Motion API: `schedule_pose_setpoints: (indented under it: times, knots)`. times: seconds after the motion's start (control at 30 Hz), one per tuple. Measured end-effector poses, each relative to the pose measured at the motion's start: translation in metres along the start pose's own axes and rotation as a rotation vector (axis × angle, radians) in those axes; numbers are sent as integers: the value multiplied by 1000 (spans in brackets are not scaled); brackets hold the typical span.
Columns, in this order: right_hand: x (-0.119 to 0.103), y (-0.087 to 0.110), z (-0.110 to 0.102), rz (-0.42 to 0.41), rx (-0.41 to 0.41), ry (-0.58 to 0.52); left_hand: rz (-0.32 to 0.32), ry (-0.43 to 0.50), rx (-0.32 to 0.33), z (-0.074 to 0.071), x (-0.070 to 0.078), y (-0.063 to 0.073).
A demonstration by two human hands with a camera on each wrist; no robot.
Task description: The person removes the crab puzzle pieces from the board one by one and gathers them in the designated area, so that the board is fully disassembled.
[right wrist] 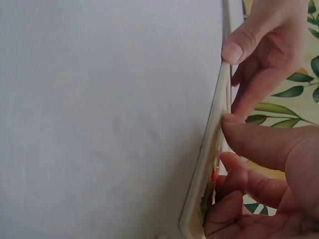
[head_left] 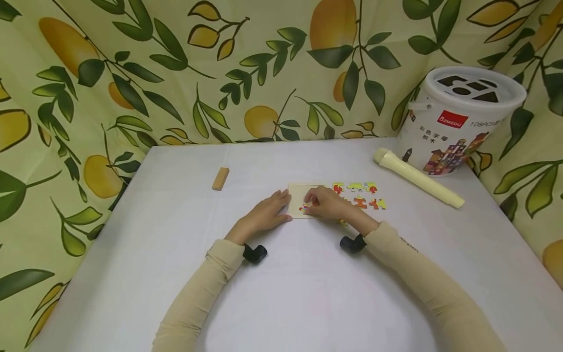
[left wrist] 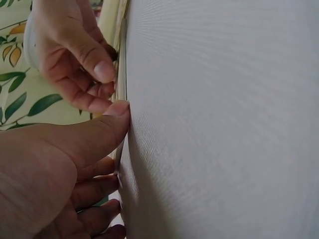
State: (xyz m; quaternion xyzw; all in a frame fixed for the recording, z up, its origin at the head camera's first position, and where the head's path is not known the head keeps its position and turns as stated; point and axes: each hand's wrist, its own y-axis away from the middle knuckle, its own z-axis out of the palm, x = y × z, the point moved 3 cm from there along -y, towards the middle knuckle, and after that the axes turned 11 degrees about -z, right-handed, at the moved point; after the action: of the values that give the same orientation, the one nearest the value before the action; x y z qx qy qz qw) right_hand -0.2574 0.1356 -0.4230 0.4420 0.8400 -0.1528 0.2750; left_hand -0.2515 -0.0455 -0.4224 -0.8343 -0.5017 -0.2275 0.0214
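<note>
A shallow pale wooden puzzle tray (head_left: 295, 194) lies on the white table. My left hand (head_left: 267, 211) rests along its left side, fingers extended and thumb at the near corner; in the left wrist view the thumb (left wrist: 117, 108) touches the tray's edge. My right hand (head_left: 327, 203) is over the tray, fingers curled, pinching a small colourful puzzle piece (head_left: 302, 208) low over the tray's floor. Part of that piece is hidden by the fingers. In the right wrist view the right thumb (right wrist: 230, 118) is at the tray's rim, and bright colours show below it.
Several loose puzzle pieces (head_left: 359, 202) lie right of the tray, partly behind the right hand. A small wooden block (head_left: 221, 179) sits at the left back. Farther right are a cream toy microphone (head_left: 418, 178) and a large white bucket (head_left: 462, 127) with a cut-out lid.
</note>
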Motion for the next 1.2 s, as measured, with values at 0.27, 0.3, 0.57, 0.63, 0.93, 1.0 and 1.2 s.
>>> schedule_pose_setpoints:
  times: [0.27,0.3,0.57,0.63,0.93,1.0,1.2]
  knots:
    - [-2,5,2,-10,20,-20,18,-1,-4,0,0,-1]
    - [-1,5,2,-8,21,-25,16,-1,-5,0,0,-1]
    - [-2,7,2,-14,54,-67,17,4,0,0,1,0]
    - [-2,8,2,-26,63,-71,13,3,-4,0,1,0]
    - [6,7,-5,8,117,-175,11,0,-7,1,0,-1]
    - [8,9,-9,38,112,-215,12,-4,-5,1,0,-1]
    - [19,29,-34,152,81,-291,-1,-11,10,-1,0,1]
